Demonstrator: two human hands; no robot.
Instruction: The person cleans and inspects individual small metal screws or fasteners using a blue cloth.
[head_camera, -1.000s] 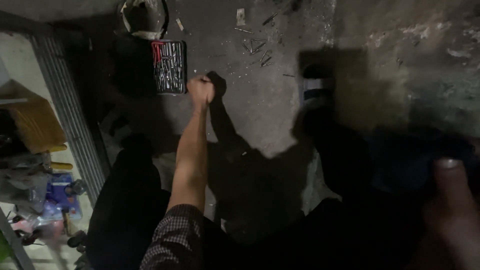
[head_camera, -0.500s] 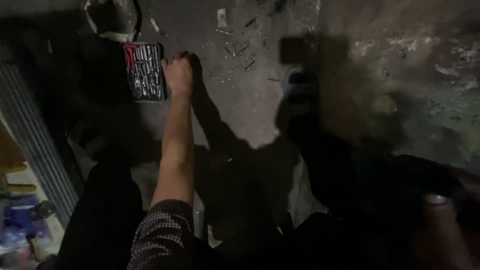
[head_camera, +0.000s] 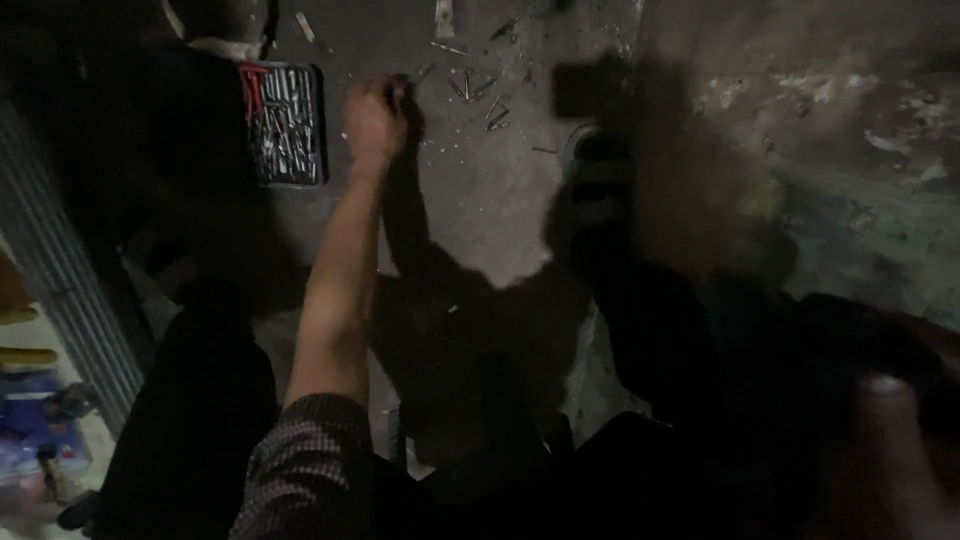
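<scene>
A dim concrete floor seen from above. The left hand reaches down, fingers curled at the floor; whether they pinch anything cannot be told. Several scattered nails, roughly six, lie just right of it, pointing various ways. One tray of fasteners sits just left. The right hand is blurred, far away.

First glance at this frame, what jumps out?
The left hand, arm stretched out over the concrete floor, reaching down beside an open black case of metal bits at upper left. Just right of the hand, loose nails or screws lie scattered on the floor. A blurred fingertip of the right hand fills the lower right corner, too dark to tell what it holds.
</scene>
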